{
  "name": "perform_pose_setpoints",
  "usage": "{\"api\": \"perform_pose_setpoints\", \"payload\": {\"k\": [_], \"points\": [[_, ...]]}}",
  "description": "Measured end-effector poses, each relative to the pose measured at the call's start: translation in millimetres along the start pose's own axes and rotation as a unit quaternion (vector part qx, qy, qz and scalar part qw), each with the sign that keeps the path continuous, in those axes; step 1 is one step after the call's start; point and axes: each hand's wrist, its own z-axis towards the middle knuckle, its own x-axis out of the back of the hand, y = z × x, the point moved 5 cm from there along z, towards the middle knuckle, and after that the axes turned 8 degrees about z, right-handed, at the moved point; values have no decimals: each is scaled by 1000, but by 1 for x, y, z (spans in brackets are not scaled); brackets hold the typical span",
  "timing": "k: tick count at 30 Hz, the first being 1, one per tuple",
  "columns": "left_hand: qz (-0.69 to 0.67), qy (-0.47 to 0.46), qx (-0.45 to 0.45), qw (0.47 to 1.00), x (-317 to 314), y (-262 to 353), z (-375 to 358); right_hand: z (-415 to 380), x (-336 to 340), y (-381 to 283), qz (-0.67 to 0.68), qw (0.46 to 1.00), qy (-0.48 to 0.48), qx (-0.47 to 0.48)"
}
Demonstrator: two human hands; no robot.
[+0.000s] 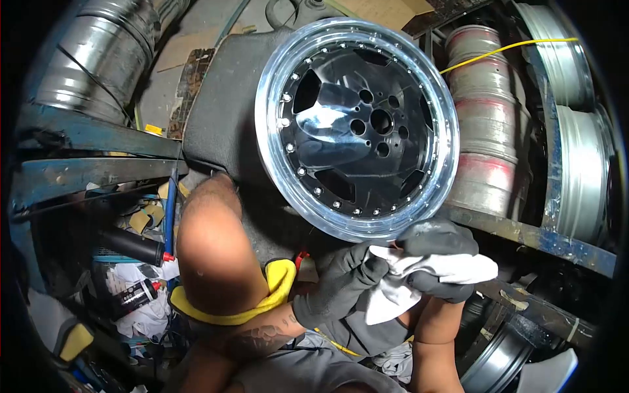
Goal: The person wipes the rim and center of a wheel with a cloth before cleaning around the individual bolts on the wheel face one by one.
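Note:
A black wheel rim (341, 157) with a polished silver lip and small bolts round its edge rests tilted on a dark padded seat (216, 105). Just below its lower edge, my left hand (347, 281) in a dark grey glove has its fingers closed on a white cloth (393, 281). My right hand (442, 259), also gloved, is wrapped in the same cloth, part of which covers its palm and fingers. Both hands are close together, apart from the rim. A yellow cloth (282, 281) lies around my thigh.
Silver rims (488, 124) fill a blue metal rack (557, 242) on the right, with a yellow cable (511, 47) across them. More metal rims (88, 59) stand at the upper left. Black bottles (131, 245) with red caps and paper lie at the lower left, below blue bars (98, 173).

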Motion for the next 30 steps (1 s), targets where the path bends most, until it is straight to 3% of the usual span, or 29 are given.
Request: {"api": "perform_pose_setpoints", "payload": {"k": [1, 2, 3, 5, 8, 10, 11, 14, 18, 20, 22, 26, 27, 30], "points": [[-3, 21, 14, 1000, 4, -5, 3, 9, -5, -3, -64, 992, -82, 66], [-12, 42, 25, 999, 6, -10, 3, 5, -8, -1, -104, 991, -75, 45], [-28, 59, 37, 997, 7, -16, 5, -4, -20, -4, 70, 972, 193, -118], [-74, 86, 46, 993, 6, -29, 6, -16, -41, -1, 179, 885, 349, -252], [-111, 127, 53, 984, 6, -45, 7, 5, -25, 16, -57, 987, 79, -127], [-86, 161, 62, 981, 11, -51, 6, 14, -27, 23, -295, 949, -92, 63], [-63, 178, 69, 980, 14, -53, 5, 16, -25, 33, -256, 960, -109, 31], [9, 220, 82, 972, 18, -58, 5, 19, -18, 54, -136, 981, -124, -67], [85, 246, 78, 962, 24, -47, 7, 16, -24, 48, -253, 956, -111, -96], [108, 231, 64, 965, 25, -30, 9, 17, -27, 49, -283, 953, -96, -46], [122, 218, 48, 967, 24, -19, 11, 20, -29, 59, -291, 953, -80, -39], [163, 198, -5, 967, 16, -8, 8, 18, -24, 87, -230, 965, -45, -118], [311, 150, 34, 938, 16, 5, 6, 14, -22, 91, -194, 967, -18, -163], [503, 110, -37, 857, 17, 4, 12, 14, -21, 99, -209, 969, -48, -126]]}}
